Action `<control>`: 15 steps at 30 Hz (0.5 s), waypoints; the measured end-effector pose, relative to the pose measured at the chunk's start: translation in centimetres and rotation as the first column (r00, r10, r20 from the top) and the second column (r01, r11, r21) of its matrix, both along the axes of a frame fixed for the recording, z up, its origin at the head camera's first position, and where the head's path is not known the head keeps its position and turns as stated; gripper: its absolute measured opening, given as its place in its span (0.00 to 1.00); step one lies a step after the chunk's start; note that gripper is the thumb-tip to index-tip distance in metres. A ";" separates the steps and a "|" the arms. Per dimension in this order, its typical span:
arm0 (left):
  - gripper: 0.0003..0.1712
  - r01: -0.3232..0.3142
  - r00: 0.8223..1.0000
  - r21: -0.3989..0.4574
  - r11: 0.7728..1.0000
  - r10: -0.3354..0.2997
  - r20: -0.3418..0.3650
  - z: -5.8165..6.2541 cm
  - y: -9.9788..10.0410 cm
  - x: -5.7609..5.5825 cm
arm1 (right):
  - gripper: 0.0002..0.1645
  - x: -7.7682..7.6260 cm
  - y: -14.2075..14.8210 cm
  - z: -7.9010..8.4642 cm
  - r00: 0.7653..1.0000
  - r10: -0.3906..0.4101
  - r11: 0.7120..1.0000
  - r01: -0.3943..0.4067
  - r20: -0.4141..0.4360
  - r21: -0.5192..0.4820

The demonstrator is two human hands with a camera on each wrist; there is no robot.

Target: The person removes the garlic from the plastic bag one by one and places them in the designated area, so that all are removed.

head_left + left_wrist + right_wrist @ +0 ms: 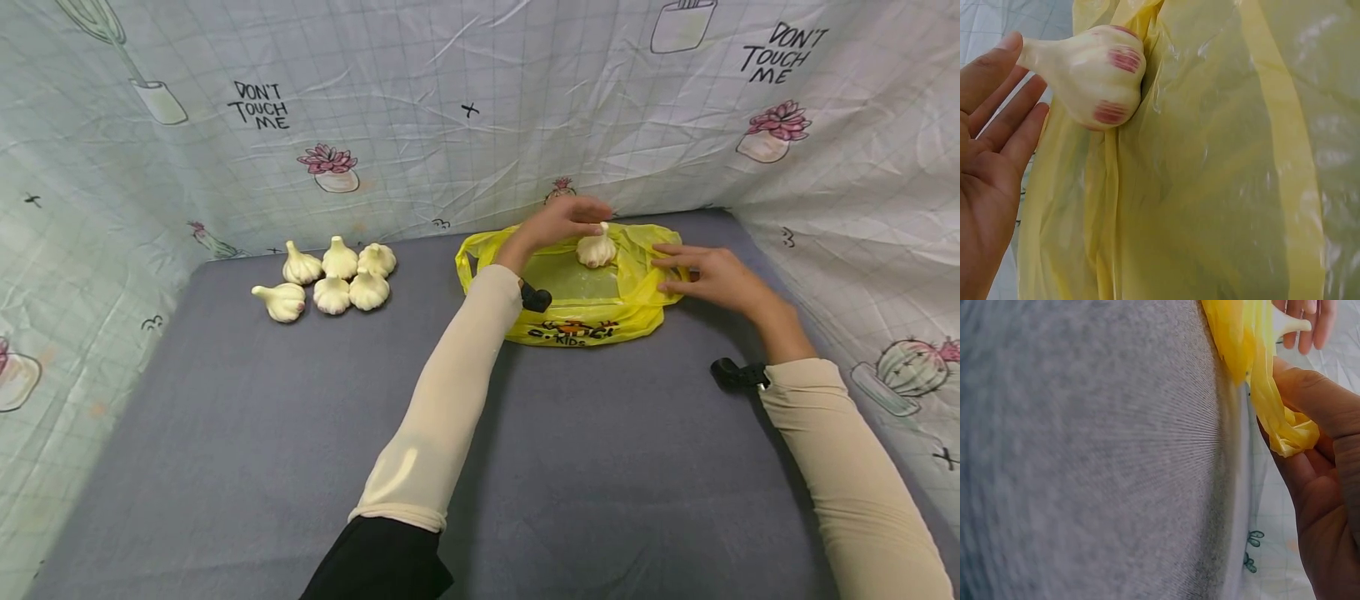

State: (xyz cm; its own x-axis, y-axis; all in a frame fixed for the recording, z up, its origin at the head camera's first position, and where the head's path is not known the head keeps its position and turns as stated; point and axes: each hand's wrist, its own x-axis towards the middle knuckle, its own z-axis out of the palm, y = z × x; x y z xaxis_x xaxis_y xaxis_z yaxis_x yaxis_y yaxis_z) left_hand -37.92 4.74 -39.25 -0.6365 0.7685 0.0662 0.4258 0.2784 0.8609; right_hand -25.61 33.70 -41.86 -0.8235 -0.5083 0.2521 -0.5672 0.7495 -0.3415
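A yellow plastic bag [637, 321] lies with its mouth spread on the grey table. One garlic bulb [597, 249], pale with reddish patches, is at the far side of the bag's mouth, stem up. My left hand [564, 220] reaches over the bag beside this bulb. In the left wrist view its thumb [997, 65] meets the stem tip, while the other fingers extend fairly straight, not wrapped round the bulb. At the bag's right edge, my right hand [712, 279] pinches the gathered yellow plastic [1294, 434] between thumb and fingers.
Several more garlic bulbs [332, 293] form a group at the table's far left. A printed cloth [405, 108] hangs behind the table and along both sides. Black straps with small devices [738, 375] sit on both wrists.
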 end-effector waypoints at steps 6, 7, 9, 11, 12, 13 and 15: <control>0.19 -0.007 0.999 -0.006 1.000 0.007 -0.038 -0.2 0.3 0.0 | 0.25 0.0 0.0 0.2 1.000 0.002 1.000 -0.002 -0.004 0.002; 0.19 -0.010 0.999 -0.004 1.000 0.010 -0.044 -0.2 0.3 0.0 | 0.25 0.0 0.0 0.2 1.000 0.003 1.000 -0.003 -0.007 0.004; 0.17 -0.018 0.998 0.003 1.000 0.019 -0.063 -0.4 0.3 0.0 | 0.25 0.0 0.0 0.2 1.000 0.007 1.000 -0.007 -0.011 0.004; 0.16 -0.027 0.997 0.012 1.000 0.028 -0.074 -0.7 0.3 -0.1 | 0.25 0.0 -0.1 0.2 1.000 0.013 1.000 -0.013 -0.015 0.004; 0.15 -0.031 0.997 0.018 0.999 0.033 -0.074 -0.7 0.3 -0.1 | 0.25 0.0 -0.1 0.2 1.000 0.015 1.000 -0.015 -0.018 0.003; 0.15 -0.034 0.997 0.024 0.999 0.036 -0.075 -0.8 0.3 -0.2 | 0.25 0.0 -0.1 0.2 1.000 0.018 1.000 -0.018 -0.020 0.003; 0.14 -0.044 0.996 0.035 0.998 0.047 -0.074 -0.9 0.3 -0.2 | 0.25 0.0 -0.1 0.2 1.000 0.019 1.000 -0.019 -0.024 0.003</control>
